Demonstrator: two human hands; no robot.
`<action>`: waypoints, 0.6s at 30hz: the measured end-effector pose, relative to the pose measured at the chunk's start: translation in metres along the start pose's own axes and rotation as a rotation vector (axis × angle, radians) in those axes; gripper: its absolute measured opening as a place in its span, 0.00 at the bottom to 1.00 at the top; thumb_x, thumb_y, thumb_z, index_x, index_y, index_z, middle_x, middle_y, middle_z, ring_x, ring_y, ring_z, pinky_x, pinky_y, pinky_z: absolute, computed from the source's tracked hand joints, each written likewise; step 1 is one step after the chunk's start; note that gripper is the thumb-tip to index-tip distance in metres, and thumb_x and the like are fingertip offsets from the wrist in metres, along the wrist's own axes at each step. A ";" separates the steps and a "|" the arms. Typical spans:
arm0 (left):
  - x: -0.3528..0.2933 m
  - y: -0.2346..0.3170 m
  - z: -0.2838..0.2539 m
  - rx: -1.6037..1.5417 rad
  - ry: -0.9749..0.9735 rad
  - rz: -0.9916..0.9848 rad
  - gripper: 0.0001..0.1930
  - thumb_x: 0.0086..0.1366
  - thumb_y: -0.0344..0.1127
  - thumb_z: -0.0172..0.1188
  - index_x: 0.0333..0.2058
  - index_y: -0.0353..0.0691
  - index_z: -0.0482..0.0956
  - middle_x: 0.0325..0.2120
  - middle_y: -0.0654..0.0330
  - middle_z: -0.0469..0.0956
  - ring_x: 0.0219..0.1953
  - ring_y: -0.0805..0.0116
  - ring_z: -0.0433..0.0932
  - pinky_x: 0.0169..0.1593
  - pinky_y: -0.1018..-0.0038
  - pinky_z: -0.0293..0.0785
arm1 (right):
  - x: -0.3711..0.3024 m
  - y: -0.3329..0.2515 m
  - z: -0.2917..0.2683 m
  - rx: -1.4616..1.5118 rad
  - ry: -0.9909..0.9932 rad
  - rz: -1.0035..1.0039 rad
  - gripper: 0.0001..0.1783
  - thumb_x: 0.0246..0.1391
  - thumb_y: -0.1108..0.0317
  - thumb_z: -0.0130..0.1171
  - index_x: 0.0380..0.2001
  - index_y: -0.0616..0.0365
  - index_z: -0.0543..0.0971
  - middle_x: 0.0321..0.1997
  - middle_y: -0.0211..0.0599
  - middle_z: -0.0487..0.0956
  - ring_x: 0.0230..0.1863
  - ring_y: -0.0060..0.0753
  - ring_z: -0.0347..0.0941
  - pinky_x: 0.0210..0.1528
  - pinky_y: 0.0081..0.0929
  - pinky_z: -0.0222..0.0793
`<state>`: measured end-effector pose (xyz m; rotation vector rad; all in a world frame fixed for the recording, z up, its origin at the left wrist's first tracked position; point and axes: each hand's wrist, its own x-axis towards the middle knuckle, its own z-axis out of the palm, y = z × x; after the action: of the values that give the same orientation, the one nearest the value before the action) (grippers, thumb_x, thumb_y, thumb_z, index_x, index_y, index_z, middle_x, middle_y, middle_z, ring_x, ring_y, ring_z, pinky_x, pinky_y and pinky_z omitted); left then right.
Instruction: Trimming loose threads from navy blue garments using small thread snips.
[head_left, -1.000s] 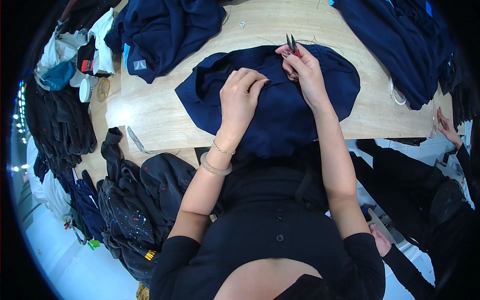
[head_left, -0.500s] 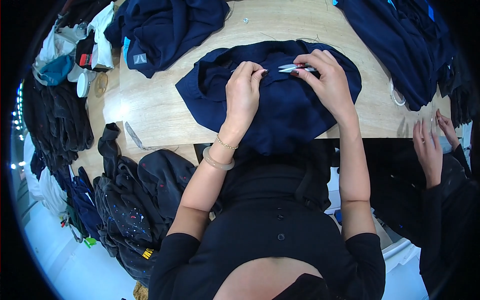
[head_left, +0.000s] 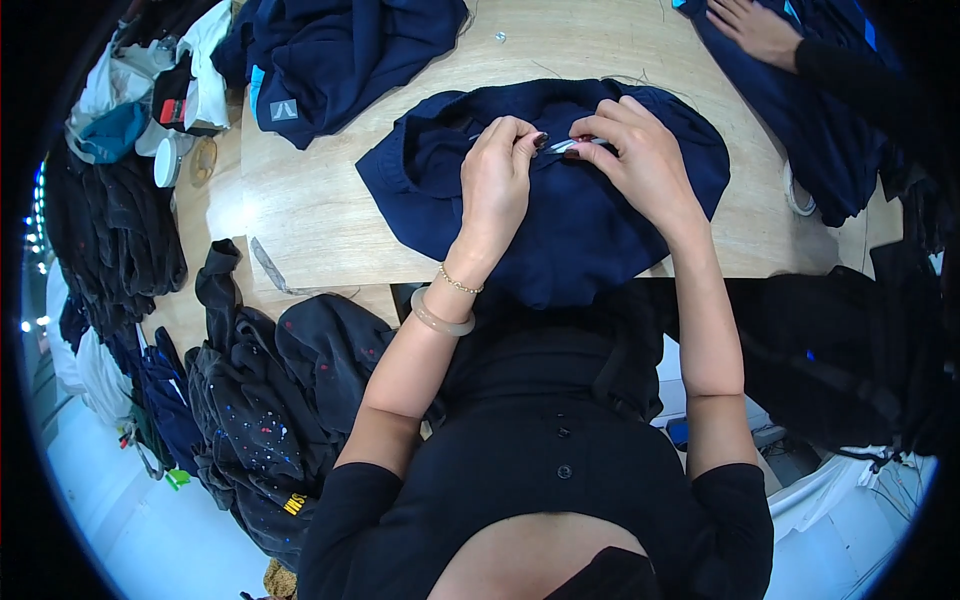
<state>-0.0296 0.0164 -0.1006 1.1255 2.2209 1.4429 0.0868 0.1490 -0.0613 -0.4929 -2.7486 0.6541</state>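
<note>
A navy garment [head_left: 560,235] lies bunched on the pale wooden table [head_left: 320,240], in the middle of its near part, with its near side hanging over the edge toward the person. The left hand [head_left: 496,170] is above its far half, thumb and fingertips drawn together on a bit of the cloth; the exact fold is hidden by the fingers. A beaded bracelet [head_left: 460,283] and a pale bangle [head_left: 441,315] ring that wrist and forearm. Just to the right, the right hand [head_left: 632,158] is closed around small snips [head_left: 563,146], their silver blades pointing left, close beside the left fingertips; whether the blades touch the cloth cannot be told.

A second navy garment [head_left: 345,65] lies at the far left of the table, and navy cloth [head_left: 790,120] at the far right, where a co-worker's hand [head_left: 757,32] rests with its fingers spread. A dark, paint-speckled garment [head_left: 260,420] lies at the near left. Farther left are a heap of black clothes [head_left: 110,240] and a round white lid [head_left: 167,162].
</note>
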 end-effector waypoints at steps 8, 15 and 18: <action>0.001 0.002 0.001 -0.069 -0.013 -0.066 0.05 0.64 0.27 0.53 0.31 0.30 0.74 0.25 0.53 0.75 0.26 0.60 0.74 0.32 0.70 0.69 | -0.009 0.005 -0.007 0.124 0.008 0.114 0.09 0.47 0.65 0.64 0.32 0.57 0.82 0.24 0.30 0.72 0.31 0.31 0.66 0.34 0.27 0.63; 0.001 0.004 0.001 -0.081 -0.020 -0.089 0.05 0.65 0.26 0.53 0.30 0.30 0.73 0.24 0.52 0.74 0.25 0.60 0.73 0.32 0.71 0.69 | -0.004 0.004 -0.003 0.082 0.007 0.069 0.08 0.47 0.64 0.64 0.30 0.56 0.82 0.24 0.29 0.72 0.31 0.31 0.66 0.34 0.28 0.64; 0.001 0.000 0.001 -0.057 -0.025 -0.067 0.06 0.67 0.27 0.51 0.31 0.30 0.73 0.23 0.55 0.75 0.24 0.66 0.73 0.30 0.74 0.69 | -0.002 0.004 0.000 0.082 0.015 0.041 0.08 0.48 0.64 0.64 0.30 0.56 0.82 0.23 0.30 0.71 0.31 0.32 0.66 0.34 0.29 0.64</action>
<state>-0.0295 0.0175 -0.1005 1.0351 2.1654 1.4474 0.0900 0.1514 -0.0634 -0.5346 -2.6913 0.7669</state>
